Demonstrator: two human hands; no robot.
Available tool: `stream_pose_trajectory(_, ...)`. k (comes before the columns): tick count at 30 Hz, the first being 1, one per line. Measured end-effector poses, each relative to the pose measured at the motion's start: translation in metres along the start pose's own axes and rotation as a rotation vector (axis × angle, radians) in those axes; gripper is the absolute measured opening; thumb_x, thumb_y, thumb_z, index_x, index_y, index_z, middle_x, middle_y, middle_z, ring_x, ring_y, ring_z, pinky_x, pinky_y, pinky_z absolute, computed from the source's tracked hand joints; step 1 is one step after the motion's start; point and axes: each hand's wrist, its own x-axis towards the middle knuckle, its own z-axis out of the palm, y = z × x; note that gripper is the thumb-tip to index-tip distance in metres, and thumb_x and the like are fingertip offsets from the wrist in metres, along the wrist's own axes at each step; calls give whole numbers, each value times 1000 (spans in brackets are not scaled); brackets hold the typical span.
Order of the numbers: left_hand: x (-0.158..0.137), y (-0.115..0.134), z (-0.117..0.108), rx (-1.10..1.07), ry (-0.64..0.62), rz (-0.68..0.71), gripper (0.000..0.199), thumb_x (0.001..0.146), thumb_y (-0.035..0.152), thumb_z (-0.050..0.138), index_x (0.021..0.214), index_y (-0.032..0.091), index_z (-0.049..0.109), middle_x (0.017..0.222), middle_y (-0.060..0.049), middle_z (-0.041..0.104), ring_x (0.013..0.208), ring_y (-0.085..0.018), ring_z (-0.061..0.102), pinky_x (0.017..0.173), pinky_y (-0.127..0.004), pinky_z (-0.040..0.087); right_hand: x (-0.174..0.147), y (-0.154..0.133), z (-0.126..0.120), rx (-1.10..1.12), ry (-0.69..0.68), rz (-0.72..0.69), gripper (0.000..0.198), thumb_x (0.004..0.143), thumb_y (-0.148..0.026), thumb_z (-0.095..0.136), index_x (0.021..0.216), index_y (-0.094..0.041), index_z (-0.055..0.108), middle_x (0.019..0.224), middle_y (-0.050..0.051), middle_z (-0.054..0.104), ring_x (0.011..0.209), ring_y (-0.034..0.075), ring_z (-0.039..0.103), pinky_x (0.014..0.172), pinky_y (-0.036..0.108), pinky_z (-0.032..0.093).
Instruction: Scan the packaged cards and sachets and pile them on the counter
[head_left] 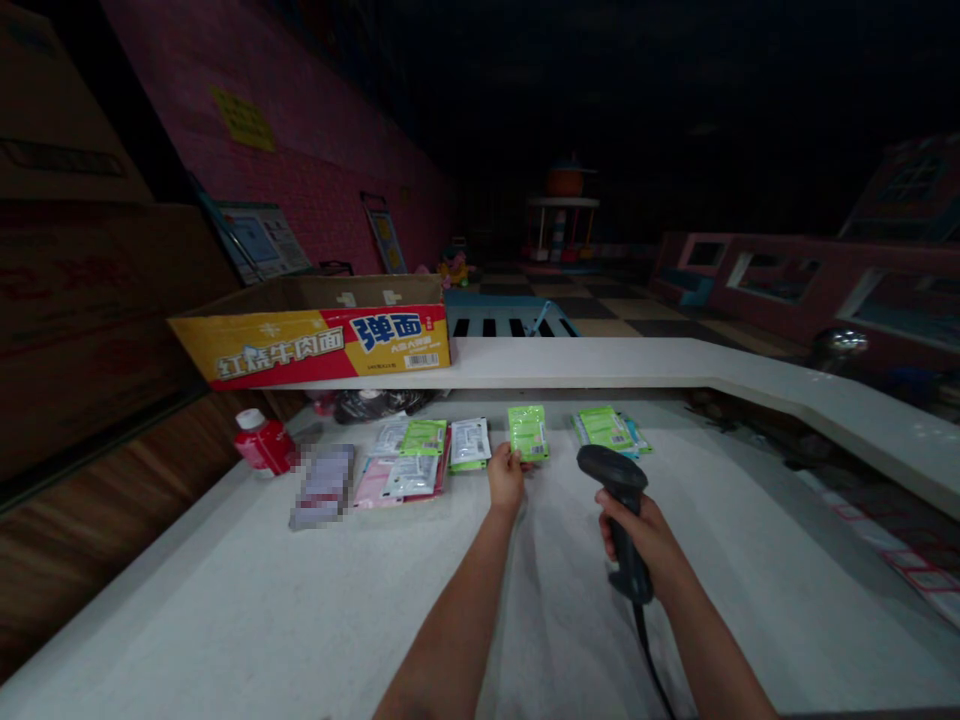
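Pinched in my left hand point(508, 476) is a green sachet point(529, 432), held up over the white counter with its printed face toward me. My right hand point(643, 535) is wrapped round the handle of a black barcode scanner point(611, 468); its cord point(646, 650) runs down to the bottom edge. Behind the scanner head lies a small pile of green sachets point(602, 427) with a blue one beneath. Left of my left hand are silver-white sachets point(470, 440) and a heap of green, white and pink sachets point(412, 475).
On the raised white ledge point(570, 362) stands an open yellow and red carton point(330, 340). A red bottle with a white cap point(264, 443) and a blurred-out flat item point(324, 487) are at the counter's left. Brown cartons point(90, 290) are stacked at far left.
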Motion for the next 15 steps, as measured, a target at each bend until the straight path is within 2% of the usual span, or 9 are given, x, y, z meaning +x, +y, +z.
stream_pose_trajectory(7, -1, 3, 0, 1, -35, -25, 31, 78, 48, 59, 83, 18, 55, 76, -3, 64, 60, -15, 63, 58, -30, 56, 42, 23, -10, 276, -58, 95, 44, 62, -53, 80, 79, -18, 59, 47, -5, 55, 34, 10, 49, 34, 20, 38)
stream_pose_trajectory(12, -3, 4, 2, 15, -48, -47, 34, 80, 53, 56, 79, 19, 51, 73, -1, 61, 62, -15, 62, 56, -30, 57, 51, 43, -16, 403, -115, 118, 45, 62, -52, 81, 80, -18, 58, 47, -6, 53, 35, 9, 48, 35, 19, 36)
stream_pose_trajectory(15, -9, 7, 1, -69, -24, -104, 36, 78, 54, 57, 80, 20, 46, 73, 0, 61, 59, -15, 63, 55, -31, 57, 52, 47, -18, 406, -140, 121, 45, 62, -51, 82, 80, -18, 58, 47, -5, 54, 36, 10, 48, 36, 20, 36)
